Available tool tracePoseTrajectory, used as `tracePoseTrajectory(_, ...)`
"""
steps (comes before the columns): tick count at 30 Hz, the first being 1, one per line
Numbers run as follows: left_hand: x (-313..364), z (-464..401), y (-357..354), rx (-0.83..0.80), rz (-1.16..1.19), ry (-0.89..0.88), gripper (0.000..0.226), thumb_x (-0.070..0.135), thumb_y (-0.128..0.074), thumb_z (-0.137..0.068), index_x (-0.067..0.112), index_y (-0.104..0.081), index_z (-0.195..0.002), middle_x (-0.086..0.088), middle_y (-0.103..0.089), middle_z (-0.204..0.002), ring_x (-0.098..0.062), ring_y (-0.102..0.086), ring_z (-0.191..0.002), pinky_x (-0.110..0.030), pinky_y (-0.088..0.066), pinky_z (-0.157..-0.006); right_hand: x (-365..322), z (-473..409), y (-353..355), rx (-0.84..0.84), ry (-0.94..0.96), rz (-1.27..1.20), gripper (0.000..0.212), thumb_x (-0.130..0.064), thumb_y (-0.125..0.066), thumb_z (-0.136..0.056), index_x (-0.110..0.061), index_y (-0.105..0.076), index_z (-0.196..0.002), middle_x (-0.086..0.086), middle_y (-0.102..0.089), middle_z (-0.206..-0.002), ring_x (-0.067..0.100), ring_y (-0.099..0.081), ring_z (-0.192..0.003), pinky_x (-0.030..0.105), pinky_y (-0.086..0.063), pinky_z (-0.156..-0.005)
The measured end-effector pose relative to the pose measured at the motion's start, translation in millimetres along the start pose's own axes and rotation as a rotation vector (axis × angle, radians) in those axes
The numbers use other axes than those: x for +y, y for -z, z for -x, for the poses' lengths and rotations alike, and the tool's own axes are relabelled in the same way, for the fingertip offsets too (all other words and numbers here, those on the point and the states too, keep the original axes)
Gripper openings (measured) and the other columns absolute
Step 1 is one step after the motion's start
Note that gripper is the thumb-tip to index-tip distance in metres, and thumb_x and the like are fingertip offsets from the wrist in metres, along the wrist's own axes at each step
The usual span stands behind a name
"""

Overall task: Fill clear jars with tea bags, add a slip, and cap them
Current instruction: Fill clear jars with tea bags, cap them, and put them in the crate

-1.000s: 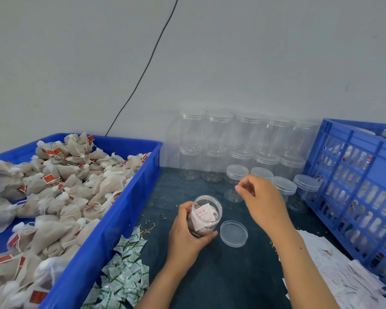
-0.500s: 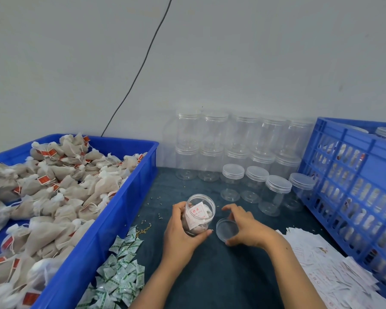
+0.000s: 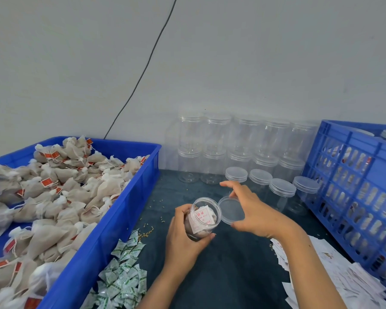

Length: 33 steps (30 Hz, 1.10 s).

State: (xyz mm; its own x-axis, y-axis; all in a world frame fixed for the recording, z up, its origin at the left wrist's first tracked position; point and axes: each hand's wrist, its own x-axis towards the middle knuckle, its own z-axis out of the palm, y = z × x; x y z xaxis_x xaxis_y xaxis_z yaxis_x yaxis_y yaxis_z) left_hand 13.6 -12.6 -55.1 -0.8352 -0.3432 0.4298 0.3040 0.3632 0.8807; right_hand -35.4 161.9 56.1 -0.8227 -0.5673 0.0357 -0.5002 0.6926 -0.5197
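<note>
Jar (image 3: pixel 202 219) capping, step in hand: the left hand (image 3: pixel 183 239) is gripping the filled clear jar, its fingers (image 3: pixel 206 237) curling round the lower wall and tilting the open mouth toward the camera, just above the dark table (image 3: pixel 232 275). The right hand (image 3: pixel 252 211) is pinching the clear lid (image 3: pixel 231 209) by its rim between thumb and fingers, holding it tilted just beside the jar's mouth, rim nearly touching rim. Inside the jar, tea bags are lying behind a white slip (image 3: pixel 202 218) with red print that is facing the opening.

To seat the lid well, it is probably best to be levelling it over the mouth before turning, to be keeping the slip tucked below the rim so that it is not being caught in the thread, and to be steadying the jar with the left hand while the right is twisting.

Outward from the hands: small green-and-white sachets (image 3: pixel 123 277) are lying near the left forearm; a blue tub (image 3: pixel 112 221) of tea bags (image 3: pixel 60 197) is standing at the left; capped empty jars (image 3: pixel 243 150) are stacked against the wall; loose slips (image 3: pixel 334 275) and a blue crate (image 3: pixel 354 197) are lying at the right.
</note>
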Motion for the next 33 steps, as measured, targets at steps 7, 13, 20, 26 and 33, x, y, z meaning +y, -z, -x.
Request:
tracePoseTrajectory(7,4.0,1.5,-0.4,-0.003,-0.013,-0.054,0.069,0.032,-0.086,-0.054,0.05,-0.048,-0.109,0.011,-0.061,-0.109,-0.007,-0.059,-0.102,-0.034,-0.052,-0.085,2.3,2.3,3.5,0.011,0.048,0.012,0.093,-0.006,-0.066,-0.077,-0.049,-0.013,-0.14,-0.008,-0.032,-0.123,0.013,-0.032,-0.118,0.032,-0.041,-0.099)
tracePoseTrajectory(13,3.0,-1.8,-0.8,0.037,0.044,-0.064,0.067,0.036,-0.085,-0.054,0.05,-0.05,-0.109,0.011,-0.061,-0.109,-0.014,-0.059,-0.104,-0.039,-0.051,-0.088,3.5,4.3,6.2,0.092,0.153,-0.141,0.087,-0.015,-0.073,-0.079,-0.053,-0.021,-0.136,-0.015,-0.036,-0.124,-0.002,-0.041,-0.12,0.012,-0.044,-0.092)
tracePoseTrajectory(20,6.6,-0.7,-0.4,-0.004,-0.06,-0.138,0.063,0.04,-0.082,-0.057,0.051,-0.051,-0.111,0.033,-0.053,-0.109,-0.003,-0.051,-0.101,-0.018,-0.043,-0.082,-15.8,0.3,-3.7,0.061,0.221,-0.374,0.079,-0.013,-0.082,-0.071,-0.05,-0.041,-0.129,-0.02,-0.049,-0.118,0.0,-0.053,-0.114,0.027,-0.05,-0.096)
tracePoseTrajectory(26,10.1,-1.6,0.6,-0.067,0.135,0.007,0.067,0.042,-0.086,-0.05,0.049,-0.056,-0.11,0.011,-0.068,-0.104,-0.009,-0.065,-0.097,-0.029,-0.054,-0.083,-21.3,-3.3,-9.3,0.092,0.245,-0.353,0.046,-0.014,-0.077,-0.08,-0.041,-0.062,-0.114,-0.024,-0.047,-0.118,-0.005,-0.047,-0.113,0.021,-0.049,-0.091)
tracePoseTrajectory(33,12.7,-2.3,-0.3,-0.113,0.366,0.126,0.072,0.028,-0.089,-0.048,0.018,-0.043,-0.102,-0.007,-0.071,-0.086,-0.015,-0.069,-0.071,-0.025,-0.054,-0.057,-19.1,-2.3,-9.7,0.079,0.26,-0.524,0.042,-0.016,-0.073,-0.084,-0.04,-0.061,-0.117,-0.018,-0.053,-0.12,0.001,-0.053,-0.113,0.022,-0.048,-0.095)
